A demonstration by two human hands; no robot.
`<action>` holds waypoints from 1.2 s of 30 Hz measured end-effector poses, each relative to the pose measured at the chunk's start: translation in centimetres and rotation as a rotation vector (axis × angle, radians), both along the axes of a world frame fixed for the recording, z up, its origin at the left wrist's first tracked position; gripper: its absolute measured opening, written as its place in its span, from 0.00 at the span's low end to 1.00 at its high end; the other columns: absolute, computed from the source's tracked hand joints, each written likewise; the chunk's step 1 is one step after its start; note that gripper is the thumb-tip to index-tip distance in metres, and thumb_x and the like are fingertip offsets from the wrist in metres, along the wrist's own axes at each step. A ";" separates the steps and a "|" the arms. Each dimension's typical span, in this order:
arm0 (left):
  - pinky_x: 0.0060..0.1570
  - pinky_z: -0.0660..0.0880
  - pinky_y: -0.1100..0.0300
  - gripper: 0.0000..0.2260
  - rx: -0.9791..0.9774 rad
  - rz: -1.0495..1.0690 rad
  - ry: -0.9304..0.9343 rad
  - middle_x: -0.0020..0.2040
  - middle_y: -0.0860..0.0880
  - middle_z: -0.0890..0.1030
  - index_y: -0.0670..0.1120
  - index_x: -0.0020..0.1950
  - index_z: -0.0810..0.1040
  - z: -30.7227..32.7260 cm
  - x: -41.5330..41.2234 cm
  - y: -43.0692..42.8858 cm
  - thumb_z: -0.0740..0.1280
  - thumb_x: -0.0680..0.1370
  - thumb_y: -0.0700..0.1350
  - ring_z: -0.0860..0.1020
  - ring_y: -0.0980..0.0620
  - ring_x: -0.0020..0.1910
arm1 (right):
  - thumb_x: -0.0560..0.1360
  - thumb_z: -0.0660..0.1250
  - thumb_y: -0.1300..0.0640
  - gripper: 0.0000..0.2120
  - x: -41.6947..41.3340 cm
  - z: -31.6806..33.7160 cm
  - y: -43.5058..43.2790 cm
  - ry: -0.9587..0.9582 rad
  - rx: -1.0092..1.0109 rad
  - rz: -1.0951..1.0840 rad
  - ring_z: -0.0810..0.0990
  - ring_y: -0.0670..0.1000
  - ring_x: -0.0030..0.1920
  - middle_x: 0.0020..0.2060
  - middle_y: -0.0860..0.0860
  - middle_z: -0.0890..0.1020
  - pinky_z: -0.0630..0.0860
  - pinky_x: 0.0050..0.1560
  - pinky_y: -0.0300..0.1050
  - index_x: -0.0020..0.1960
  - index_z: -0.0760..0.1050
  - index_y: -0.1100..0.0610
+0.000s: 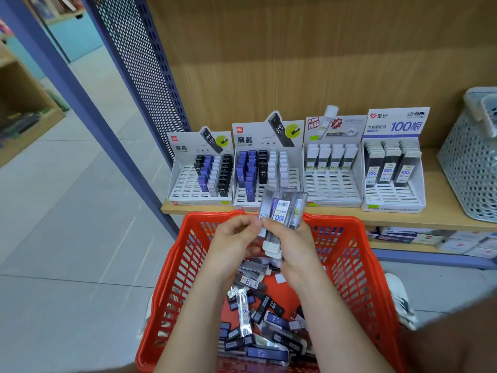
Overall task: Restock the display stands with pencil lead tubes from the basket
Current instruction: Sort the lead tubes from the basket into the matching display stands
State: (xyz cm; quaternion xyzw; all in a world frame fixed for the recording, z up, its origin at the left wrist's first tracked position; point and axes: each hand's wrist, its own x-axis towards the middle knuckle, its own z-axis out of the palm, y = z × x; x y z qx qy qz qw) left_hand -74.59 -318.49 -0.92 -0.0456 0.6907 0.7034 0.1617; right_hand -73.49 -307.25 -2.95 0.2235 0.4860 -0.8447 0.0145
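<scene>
A red plastic basket [347, 254] stands below the shelf, holding several loose pencil lead tubes [243, 313], black, blue and clear. Over the basket my right hand [291, 246] grips a bundle of clear lead tubes [283, 208], white caps down. My left hand [232, 238] pinches the bundle's left edge with its fingertips. Several white display stands sit in a row on the wooden shelf: a far-left stand [185, 181], a second stand [243, 199] partly behind the bundle, a third stand [332, 184] with one back row filled, and a far-right stand [395, 195].
A grey perforated basket [468, 168] stands on the shelf at the right. A blue perforated metal upright [139, 76] borders the shelf on the left. Boxed goods [430, 238] lie on the lower shelf. Tiled floor spreads to the left.
</scene>
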 end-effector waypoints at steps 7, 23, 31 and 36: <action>0.32 0.75 0.63 0.07 -0.293 0.034 0.140 0.34 0.51 0.81 0.48 0.52 0.82 0.1 -0.6 -1.7 0.65 0.79 0.40 0.76 0.57 0.28 | 0.74 0.73 0.58 0.07 -0.6 -0.5 1.7 -0.049 0.084 -0.040 0.74 0.49 0.25 0.31 0.55 0.79 0.65 0.24 0.38 0.50 0.80 0.59; 0.41 0.73 0.75 0.07 -0.599 0.071 0.420 0.43 0.57 0.81 0.51 0.50 0.83 1.3 -9.3 2.5 0.71 0.76 0.41 0.80 0.63 0.40 | 0.73 0.73 0.60 0.07 -5.4 -4.0 6.0 -0.202 0.076 -0.249 0.73 0.47 0.22 0.29 0.53 0.80 0.59 0.21 0.35 0.49 0.80 0.59; 0.56 0.73 0.63 0.10 -0.926 -0.170 0.654 0.54 0.49 0.83 0.45 0.59 0.82 0.5 -12.0 5.8 0.67 0.78 0.40 0.80 0.53 0.51 | 0.74 0.71 0.60 0.05 -5.6 -4.5 7.8 -0.165 -0.013 -0.244 0.73 0.49 0.25 0.30 0.55 0.80 0.58 0.23 0.35 0.49 0.78 0.57; 0.56 0.71 0.64 0.10 -0.993 -0.266 0.717 0.57 0.48 0.82 0.45 0.58 0.82 -0.7 -12.2 6.0 0.67 0.78 0.40 0.80 0.49 0.54 | 0.75 0.70 0.62 0.04 -5.1 -4.7 8.5 -0.096 -0.127 -0.248 0.74 0.47 0.24 0.31 0.56 0.78 0.61 0.19 0.34 0.49 0.78 0.62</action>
